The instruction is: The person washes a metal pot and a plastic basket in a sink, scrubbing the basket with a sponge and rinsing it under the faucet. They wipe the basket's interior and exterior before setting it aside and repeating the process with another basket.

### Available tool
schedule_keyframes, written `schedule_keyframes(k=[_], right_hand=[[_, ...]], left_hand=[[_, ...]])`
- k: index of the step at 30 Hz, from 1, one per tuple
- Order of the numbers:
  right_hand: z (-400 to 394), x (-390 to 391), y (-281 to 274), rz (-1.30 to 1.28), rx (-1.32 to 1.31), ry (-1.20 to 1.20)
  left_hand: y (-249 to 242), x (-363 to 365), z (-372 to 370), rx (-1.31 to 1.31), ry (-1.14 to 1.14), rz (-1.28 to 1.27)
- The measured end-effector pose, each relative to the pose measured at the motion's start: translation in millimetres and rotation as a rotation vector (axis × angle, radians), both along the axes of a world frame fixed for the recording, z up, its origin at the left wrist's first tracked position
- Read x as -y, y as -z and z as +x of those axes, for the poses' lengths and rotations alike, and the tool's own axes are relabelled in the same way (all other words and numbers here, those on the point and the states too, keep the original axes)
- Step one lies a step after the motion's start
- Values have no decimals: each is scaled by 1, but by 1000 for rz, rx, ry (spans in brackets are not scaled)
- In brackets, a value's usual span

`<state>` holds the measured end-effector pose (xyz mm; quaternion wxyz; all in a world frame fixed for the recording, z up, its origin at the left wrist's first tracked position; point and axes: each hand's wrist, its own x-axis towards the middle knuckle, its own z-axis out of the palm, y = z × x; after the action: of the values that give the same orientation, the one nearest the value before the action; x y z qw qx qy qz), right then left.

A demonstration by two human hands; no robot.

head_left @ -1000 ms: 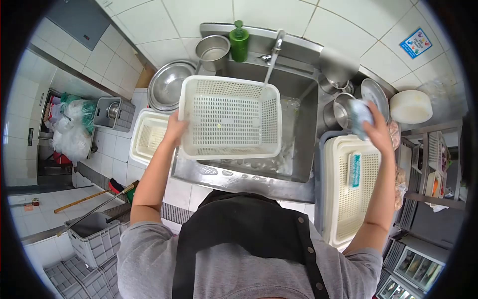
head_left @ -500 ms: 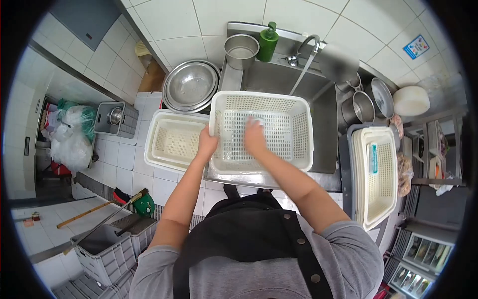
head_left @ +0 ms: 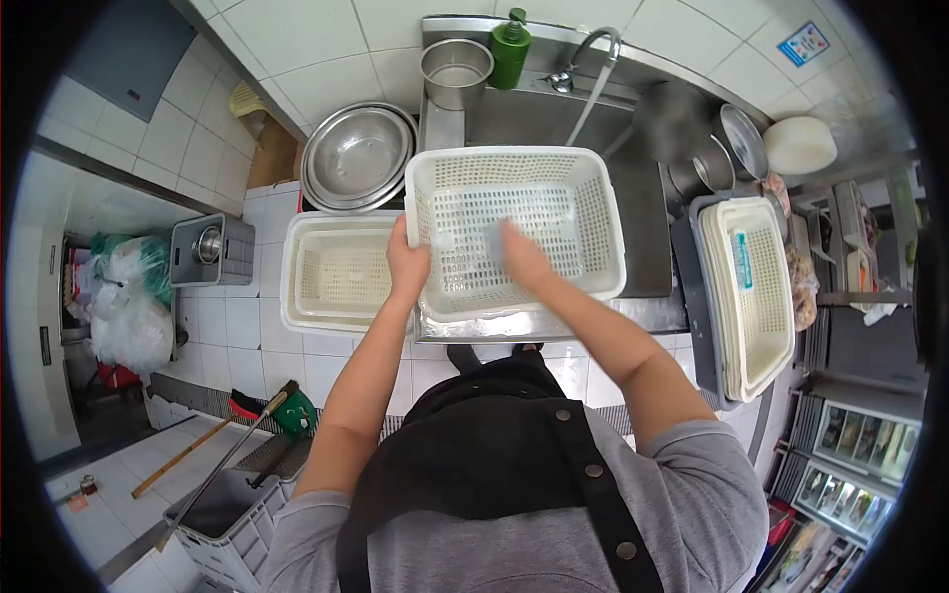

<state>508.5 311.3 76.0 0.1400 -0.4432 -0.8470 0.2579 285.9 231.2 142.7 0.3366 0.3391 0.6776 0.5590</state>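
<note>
A white perforated plastic basket rests tilted over the steel sink. My left hand grips the basket's near-left rim. My right hand is inside the basket, pressed to its bottom with a pale scrubbing cloth under the fingers. Water runs from the tap behind the basket.
Left of the sink sit another white basket and stacked steel bowls. A steel pot and a green soap bottle stand at the back. Stacked white baskets lie at right, with pots behind them. Grey crates and a broom are on the floor.
A second ago my right hand was over the stacked baskets at right holding the cloth; it has come into the basket and now rubs its bottom. My view has shifted left.
</note>
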Motion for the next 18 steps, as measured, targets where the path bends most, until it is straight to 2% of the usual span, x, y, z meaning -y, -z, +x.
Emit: schedule_keyframes(k=[1, 4, 6, 9, 13, 15, 17, 18], right_hand=[[-10, 18, -5, -64, 28, -139], [13, 5, -27, -62, 22, -155], [31, -34, -38, -42, 279, 201], [11, -54, -14, -54, 359, 262], [-78, -34, -42, 120, 35, 116], [-108, -25, -42, 143, 3, 99], [-109, -11, -38, 161, -23, 78], [-99, 0, -35, 169, -51, -81]], left_hand=[[6, -3, 1, 4, 10, -4], [17, -5, -1, -11, 70, 23], [8, -6, 0, 43, 102, -50], [27, -13, 2, -102, 81, 1], [19, -11, 3, -70, 105, 1], [8, -8, 4, -18, 112, -72], [1, -6, 1, 4, 117, -70], [-1, -4, -2, 35, 120, -67]])
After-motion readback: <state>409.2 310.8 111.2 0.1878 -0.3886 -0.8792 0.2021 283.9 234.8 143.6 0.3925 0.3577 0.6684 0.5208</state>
